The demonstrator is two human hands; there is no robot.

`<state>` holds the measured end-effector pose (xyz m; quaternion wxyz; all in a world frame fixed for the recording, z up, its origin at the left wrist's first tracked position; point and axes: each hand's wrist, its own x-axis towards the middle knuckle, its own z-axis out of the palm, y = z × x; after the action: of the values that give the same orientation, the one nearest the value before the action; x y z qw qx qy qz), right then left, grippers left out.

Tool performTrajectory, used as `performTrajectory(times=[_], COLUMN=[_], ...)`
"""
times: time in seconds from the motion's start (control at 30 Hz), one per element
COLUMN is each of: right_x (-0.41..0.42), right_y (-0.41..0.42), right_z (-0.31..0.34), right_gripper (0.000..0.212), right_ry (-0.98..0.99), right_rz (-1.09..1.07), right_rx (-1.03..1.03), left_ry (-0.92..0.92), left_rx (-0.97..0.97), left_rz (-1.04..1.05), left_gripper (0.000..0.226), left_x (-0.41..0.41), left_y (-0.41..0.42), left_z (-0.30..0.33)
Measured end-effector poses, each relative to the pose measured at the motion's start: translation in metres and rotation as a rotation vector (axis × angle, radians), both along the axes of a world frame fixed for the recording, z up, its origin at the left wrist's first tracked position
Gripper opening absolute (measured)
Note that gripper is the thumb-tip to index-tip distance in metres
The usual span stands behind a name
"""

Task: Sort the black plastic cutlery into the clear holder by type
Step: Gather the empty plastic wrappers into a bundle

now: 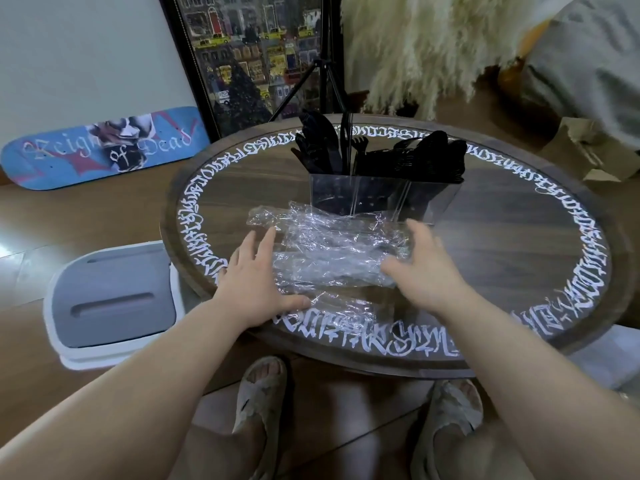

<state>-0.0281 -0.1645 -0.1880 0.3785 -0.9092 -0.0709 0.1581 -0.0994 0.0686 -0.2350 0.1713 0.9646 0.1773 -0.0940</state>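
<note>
Cutlery seems all in holder; our left hand & right hand, fingers spread, reach empty wrappers; next we gather them for bin

black cutlery: upright, grouped | clear holder: mid-table, filled

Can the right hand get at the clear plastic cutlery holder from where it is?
Probably yes: the right hand hovers open over crumpled clear plastic wrap, and the clear plastic cutlery holder stands just beyond it, with nothing between.
</note>
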Motion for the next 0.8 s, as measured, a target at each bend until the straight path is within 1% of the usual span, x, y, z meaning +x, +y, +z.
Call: performTrajectory(times=[0.1, 0.23, 0.33, 0.4, 0.47, 0.57, 0.7, 0.77, 0.8], right_x=[-0.008, -0.005, 0.0, -0.002, -0.008, -0.01, -0.009, -0.006, -0.003], right_y=[0.017, 0.025, 0.012, 0.008, 0.013, 0.021, 0.021, 0.026, 0.03], right_z=[-0.012, -0.013, -0.014, -0.014, -0.018, -0.021, -0.005, 0.002, 0.002], right_gripper=[0.092, 0.1, 0.113, 0.123, 0.127, 0.128, 0.133, 0.134, 0.135], right_ry=[0.05, 0.05, -0.002, 0.025, 0.05, -0.043, -0.303, -0.412, -0.43], right_rz=[0.107, 0.197, 0.177, 0.227, 0.296, 0.321, 0.296, 0.368, 0.416], right_rx=[-0.01, -0.048, -0.073, -0.108, -0.134, -0.19, -0.528, -0.603, -0.631], left_ry=[-0.078, -0.198, -0.225, -0.228, -0.217, -0.217, -0.257, -0.292, -0.293], left_rx=[-0.037, -0.142, -0.199, -0.205, -0.205, -0.218, -0.304, -0.309, -0.294], left_rz=[-0.008, 0.027, 0.074, 0.081, 0.066, 0.048, 0.101, 0.166, 0.187], left_gripper=[0.129, 0.129, 0.129, 0.129, 0.128, 0.126, 0.122, 0.113, 0.11], left_x=[0.001, 0.003, 0.003, 0.002, 0.002, 0.002, 0.005, 0.012, 0.017], left_y=[-0.008, -0.016, -0.013, -0.011, -0.013, -0.02, -0.013, -0.001, 0.006], left_z=[0.0, 0.003, 0.005, 0.006, 0.008, 0.012, 0.023, 0.029, 0.03])
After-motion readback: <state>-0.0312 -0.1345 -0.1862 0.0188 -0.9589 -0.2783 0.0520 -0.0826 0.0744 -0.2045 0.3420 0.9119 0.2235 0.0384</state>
